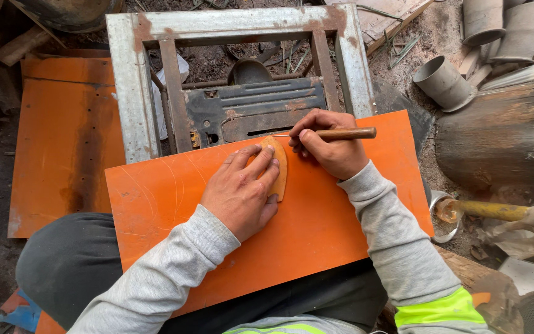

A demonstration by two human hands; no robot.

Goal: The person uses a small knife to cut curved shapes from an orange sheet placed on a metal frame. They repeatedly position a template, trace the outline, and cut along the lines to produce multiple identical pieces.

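Fingers of left hand (240, 193) spread flat, pressing tan template (277, 167) onto orange sheet (316, 229) across the lap. Right hand (330, 143) pinches wooden-handled scriber (341, 133), tip at template's top edge. Rusty metal frame (132, 86) just beyond sheet.

A single head-worn camera looks steeply down from above the person's own lap, close enough that both grey sleeves enter from the bottom edge. The orange sheet (316, 229) across the knees fills the middle; the rusty metal frame (132, 93) lies beyond it toward the top, with dirt ground and grey pipes (443, 80) at the upper right.
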